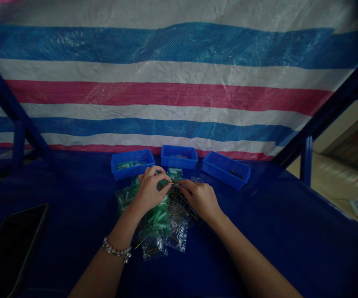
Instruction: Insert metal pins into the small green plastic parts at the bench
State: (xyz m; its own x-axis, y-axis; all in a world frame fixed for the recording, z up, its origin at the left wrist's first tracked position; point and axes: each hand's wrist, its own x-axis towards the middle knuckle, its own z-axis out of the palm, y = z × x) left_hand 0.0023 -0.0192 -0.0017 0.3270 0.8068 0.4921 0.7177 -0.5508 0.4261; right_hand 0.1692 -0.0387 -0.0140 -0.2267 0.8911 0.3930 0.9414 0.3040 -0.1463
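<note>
Thin stick, partly golden, is between the two hands, just above the heap in the middle of the table. Nearest, at the left, lies a dark phone, perhaps kept at the side so that the arms do not hit it. A chain bracelet is on the left wrist. Next come small clear bags, some with green pieces, others with slim sticks; they are piled before the body, I suppose for easy reach. Over them, the left hand pinches one end of the stick with thumb and first finger, its palm half open. The right hand is nearly closed, thumb and finger meeting at the other end. Such a hold seems chosen to keep so slender a thing steady. Behind, three blue boxes stand in a curve: the left box contains greenish pieces, the middle box something pale that I cannot tell, the right box a few dark pieces. The table is smooth, deep blue. Farther, a striped sheet hangs between slanting posts, and at the right a pale floor shows in weak light
</note>
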